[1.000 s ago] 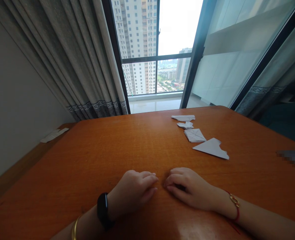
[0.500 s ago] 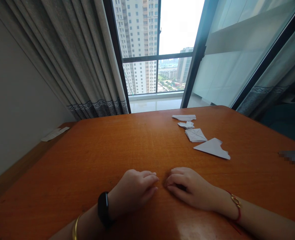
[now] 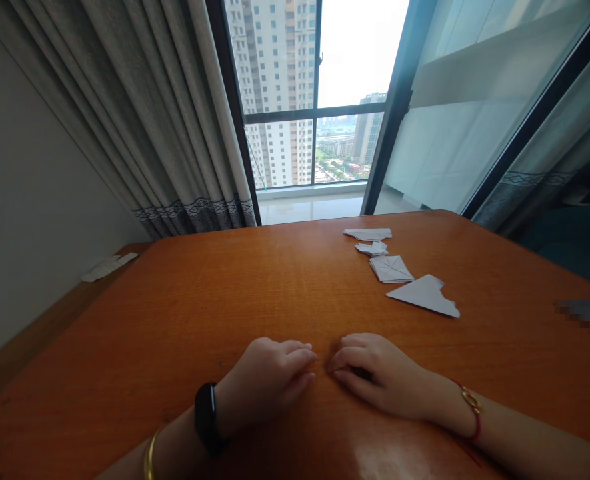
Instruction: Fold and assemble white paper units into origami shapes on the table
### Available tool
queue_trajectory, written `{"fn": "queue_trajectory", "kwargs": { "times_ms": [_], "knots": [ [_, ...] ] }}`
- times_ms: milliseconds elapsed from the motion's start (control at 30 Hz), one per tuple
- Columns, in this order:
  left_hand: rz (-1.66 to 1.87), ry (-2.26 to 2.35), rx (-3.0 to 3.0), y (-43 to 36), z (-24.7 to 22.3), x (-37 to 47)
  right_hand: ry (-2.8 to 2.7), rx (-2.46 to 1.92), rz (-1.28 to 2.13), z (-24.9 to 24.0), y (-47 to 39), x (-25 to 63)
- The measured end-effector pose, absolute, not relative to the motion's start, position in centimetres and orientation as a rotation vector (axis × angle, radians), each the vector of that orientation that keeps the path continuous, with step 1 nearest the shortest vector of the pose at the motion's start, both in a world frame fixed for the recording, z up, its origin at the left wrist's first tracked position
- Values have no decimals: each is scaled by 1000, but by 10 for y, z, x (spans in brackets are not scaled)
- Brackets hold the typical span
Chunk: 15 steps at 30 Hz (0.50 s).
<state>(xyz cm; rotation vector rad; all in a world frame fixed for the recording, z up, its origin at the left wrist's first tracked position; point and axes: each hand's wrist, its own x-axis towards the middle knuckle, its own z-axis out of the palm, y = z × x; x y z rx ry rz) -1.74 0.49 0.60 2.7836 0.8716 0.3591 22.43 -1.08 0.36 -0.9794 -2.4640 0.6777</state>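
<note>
My left hand (image 3: pixel 269 373) rests on the wooden table (image 3: pixel 215 287), its fingers loosely bent, the thumb apart from them, and no object showing in it. Across a small gap lies my right hand (image 3: pixel 369 373), palm down and slightly curled. A dark hollow shows between its thumb and forefinger, with nothing seen inside. Beyond the right hand, nearest to it, is a folded white paper triangle (image 3: pixel 425 295) with a notched edge. A creased paper square (image 3: pixel 391 269) touches or nearly touches its far side. Behind these lie a small folded paper piece (image 3: pixel 373 249) and a flat paper strip (image 3: pixel 368 234).
On a ledge at the left by the wall lies a pale strip of paper (image 3: pixel 109 267). A blurred-out grey object (image 3: pixel 589 316) sits at the table's right edge. Grey curtains (image 3: pixel 189 120) and a glass door stand past the far edge.
</note>
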Motion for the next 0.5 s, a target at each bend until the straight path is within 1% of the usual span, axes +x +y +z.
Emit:
{"fn": "queue_trajectory", "kwargs": {
  "times_ms": [500],
  "knots": [
    [333,876,2785,5,7,-17,-2470,-974,662,6,-12,224]
  ]
}}
